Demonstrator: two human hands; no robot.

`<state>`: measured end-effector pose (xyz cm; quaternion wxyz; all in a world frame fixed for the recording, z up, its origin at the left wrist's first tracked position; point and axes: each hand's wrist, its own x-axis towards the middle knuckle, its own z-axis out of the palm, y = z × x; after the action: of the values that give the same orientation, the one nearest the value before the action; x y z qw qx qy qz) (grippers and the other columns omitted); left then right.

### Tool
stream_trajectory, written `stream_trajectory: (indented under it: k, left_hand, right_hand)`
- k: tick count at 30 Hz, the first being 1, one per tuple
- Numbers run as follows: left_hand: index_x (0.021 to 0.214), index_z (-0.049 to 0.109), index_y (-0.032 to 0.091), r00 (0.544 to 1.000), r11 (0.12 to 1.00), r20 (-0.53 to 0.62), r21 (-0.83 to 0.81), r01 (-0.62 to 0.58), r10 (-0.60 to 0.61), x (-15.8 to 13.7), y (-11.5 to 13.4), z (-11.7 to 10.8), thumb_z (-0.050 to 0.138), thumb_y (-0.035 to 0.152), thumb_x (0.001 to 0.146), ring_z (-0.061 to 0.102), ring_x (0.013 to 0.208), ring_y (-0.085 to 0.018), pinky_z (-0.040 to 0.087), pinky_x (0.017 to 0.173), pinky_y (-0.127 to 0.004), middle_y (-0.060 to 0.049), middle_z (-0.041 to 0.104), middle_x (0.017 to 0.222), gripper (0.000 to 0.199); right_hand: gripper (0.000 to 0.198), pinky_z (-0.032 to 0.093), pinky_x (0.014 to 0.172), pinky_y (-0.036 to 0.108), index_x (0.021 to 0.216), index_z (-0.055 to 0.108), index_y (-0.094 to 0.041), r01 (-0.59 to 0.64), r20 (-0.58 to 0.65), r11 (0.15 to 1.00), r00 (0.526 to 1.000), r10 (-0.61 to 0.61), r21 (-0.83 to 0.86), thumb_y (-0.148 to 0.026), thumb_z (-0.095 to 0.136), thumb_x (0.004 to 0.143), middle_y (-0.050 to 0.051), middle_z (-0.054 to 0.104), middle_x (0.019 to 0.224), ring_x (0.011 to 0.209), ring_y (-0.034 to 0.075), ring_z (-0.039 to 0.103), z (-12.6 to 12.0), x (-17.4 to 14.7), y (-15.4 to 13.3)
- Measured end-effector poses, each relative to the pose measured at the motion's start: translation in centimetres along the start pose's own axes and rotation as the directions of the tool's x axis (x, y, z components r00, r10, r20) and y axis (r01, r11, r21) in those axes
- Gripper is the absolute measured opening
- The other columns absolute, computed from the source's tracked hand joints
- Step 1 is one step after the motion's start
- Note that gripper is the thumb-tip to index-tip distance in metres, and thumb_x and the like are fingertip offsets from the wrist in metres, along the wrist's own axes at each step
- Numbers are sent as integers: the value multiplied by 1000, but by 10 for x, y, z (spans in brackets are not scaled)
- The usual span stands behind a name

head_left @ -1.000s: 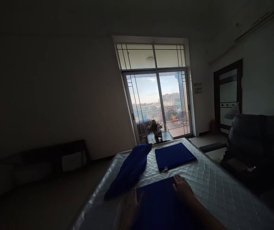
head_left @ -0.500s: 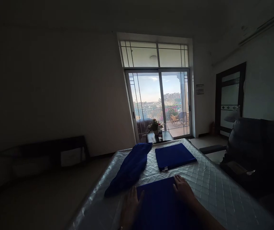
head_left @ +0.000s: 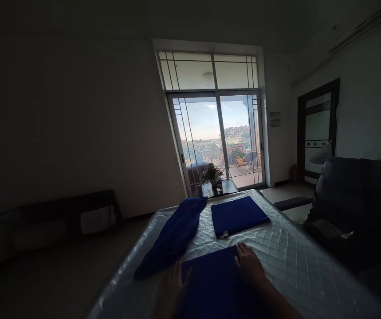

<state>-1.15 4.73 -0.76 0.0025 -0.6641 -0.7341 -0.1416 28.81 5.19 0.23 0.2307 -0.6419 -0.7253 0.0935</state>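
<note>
A blue folded cloth (head_left: 210,283) lies flat on the quilted silvery cover (head_left: 296,261) right in front of me. My left hand (head_left: 173,288) rests at its left edge, fingers stretched forward and thumb apart. On its far right corner lies my right hand (head_left: 248,263), palm down with the fingers extended. Beyond them is a second blue folded cloth (head_left: 240,215), a neat rectangle with a small white tag on its near edge. To the left, a crumpled blue cloth (head_left: 173,239) stretches out loosely. The near part of the front cloth is dark and partly hidden by my arms.
Past the far edge stands a small dark table (head_left: 221,189) with a potted plant (head_left: 212,173) and a bottle (head_left: 218,180). A dark leather armchair (head_left: 359,199) is at the right. A low dark bench-like piece (head_left: 97,197) stands by the left wall. Sliding glass doors (head_left: 203,128) are behind.
The view has shifted slightly, so the scene sits a little further left and higher. Both hands stay on the front cloth in nearly the same places.
</note>
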Motion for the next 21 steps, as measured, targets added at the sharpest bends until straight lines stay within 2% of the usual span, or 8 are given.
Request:
stream_trajectory:
  k: [3, 8, 11, 21]
  left_hand:
    - [153, 37, 2, 998, 999, 56, 34, -1, -1, -1, 2, -4, 17, 57, 94, 32, 153, -29, 21, 128, -47, -18, 36, 164, 83]
    - [156, 30, 3, 994, 1000, 105, 13, 10, -12, -4, 3, -12, 12, 66, 93, 29, 154, -31, 20, 128, -52, -18, 31, 166, 91]
    - [155, 31, 3, 996, 1000, 89, -2, 0, 0, -4, 2, -11, 14, 66, 93, 30, 154, -31, 22, 127, -54, -19, 33, 165, 90]
    - [152, 37, 2, 999, 999, 35, -27, -27, 28, 0, -5, 1, 23, 60, 95, 32, 153, -30, 26, 127, -48, -19, 37, 163, 83]
  right_hand:
    - [63, 22, 127, 43, 153, 42, -11, -3, 4, 1000, 1000, 3, 19, -36, 32, 95, 10, 37, 163, 152, 25, 29, 2, 0, 1]
    - [64, 21, 127, 43, 153, 40, -10, -4, 8, 999, 1000, 3, 33, -38, 32, 96, 11, 38, 163, 153, 25, 29, 1, 0, 1]
    - [65, 20, 127, 43, 154, 38, -9, -1, 13, 999, 1000, 1, 32, -38, 31, 96, 12, 38, 163, 153, 24, 28, -1, -1, 1]
    - [64, 20, 127, 41, 154, 38, -9, -10, 14, 1000, 1000, 10, 5, -36, 32, 96, 10, 36, 163, 153, 23, 27, -3, -2, -1]
